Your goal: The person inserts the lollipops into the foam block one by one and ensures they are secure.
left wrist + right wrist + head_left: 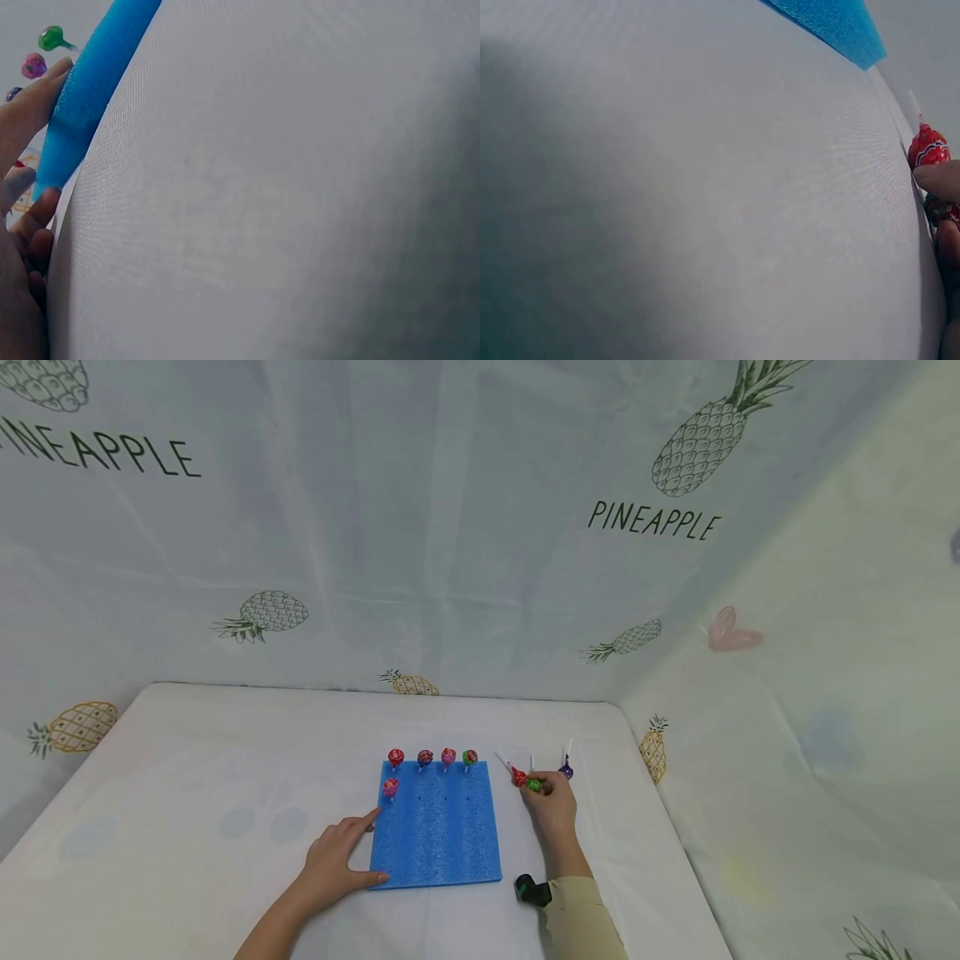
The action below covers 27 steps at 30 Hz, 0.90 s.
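Note:
A blue foam board (438, 839) lies flat on the white table. My left hand (333, 864) rests against its left side, thumb over the near corner and fingers stretched along the edge. Standing along the far edge are several wrapped lollipops, among them a red lollipop (396, 757) and a green-and-red lollipop (470, 757). A pink-red lollipop (391, 787) stands nearer, by the left edge. Right of the board, my right hand (553, 806) pinches a green lollipop (534, 785) between thumb and fingers. Beside the thumb lies a red lollipop (930, 146), stick pointing away.
A purple lollipop (566, 771) lies just beyond the right hand. On the right wrist sits a black device (532, 891), near a beige sleeve (585, 918). Pineapple-printed cloth (450, 527) hangs behind the table and along its right side.

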### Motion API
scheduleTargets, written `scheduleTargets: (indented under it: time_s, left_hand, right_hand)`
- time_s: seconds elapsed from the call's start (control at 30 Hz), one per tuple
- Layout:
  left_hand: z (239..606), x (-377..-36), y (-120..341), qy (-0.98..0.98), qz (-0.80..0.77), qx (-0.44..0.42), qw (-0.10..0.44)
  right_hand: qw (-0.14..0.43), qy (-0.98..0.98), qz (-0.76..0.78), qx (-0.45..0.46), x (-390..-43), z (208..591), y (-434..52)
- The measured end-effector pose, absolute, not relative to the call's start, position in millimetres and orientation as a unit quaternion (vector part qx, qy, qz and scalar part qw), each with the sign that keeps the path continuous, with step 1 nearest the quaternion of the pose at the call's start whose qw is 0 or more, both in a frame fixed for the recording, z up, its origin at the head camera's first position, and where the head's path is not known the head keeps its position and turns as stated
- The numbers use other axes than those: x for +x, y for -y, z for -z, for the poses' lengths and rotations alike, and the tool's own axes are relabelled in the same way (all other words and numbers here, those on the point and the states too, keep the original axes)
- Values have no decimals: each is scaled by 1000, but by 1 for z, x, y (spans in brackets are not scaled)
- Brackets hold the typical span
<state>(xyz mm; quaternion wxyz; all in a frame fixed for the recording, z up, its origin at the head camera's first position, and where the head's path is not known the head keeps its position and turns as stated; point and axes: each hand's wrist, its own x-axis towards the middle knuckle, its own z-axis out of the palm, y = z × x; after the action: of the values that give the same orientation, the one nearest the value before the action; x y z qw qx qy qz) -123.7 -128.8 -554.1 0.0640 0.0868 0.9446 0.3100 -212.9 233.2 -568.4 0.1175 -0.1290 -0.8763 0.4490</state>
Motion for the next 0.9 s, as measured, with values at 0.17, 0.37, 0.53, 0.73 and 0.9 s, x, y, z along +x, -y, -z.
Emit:
scheduleTargets:
  time_s: [0.17, 0.37, 0.53, 0.73, 0.9]
  left_hand:
    - [553, -123, 129, -944, -311, 89, 64]
    - [554, -124, 129, -944, -311, 90, 61]
    - [555, -124, 129, -944, -310, 91, 61]
    - [556, -124, 130, -945, -309, 92, 57]
    - [555, -124, 130, -945, -309, 92, 59]
  right_hand:
    - [110, 873, -456, -134, -210, 567, -233]
    - [109, 860, -479, -136, -206, 564, -232]
    - [109, 831, -525, -148, -204, 560, -234]
    - [107, 802, -565, -159, -204, 559, -235]
    - [118, 791, -578, -166, -204, 561, -236]
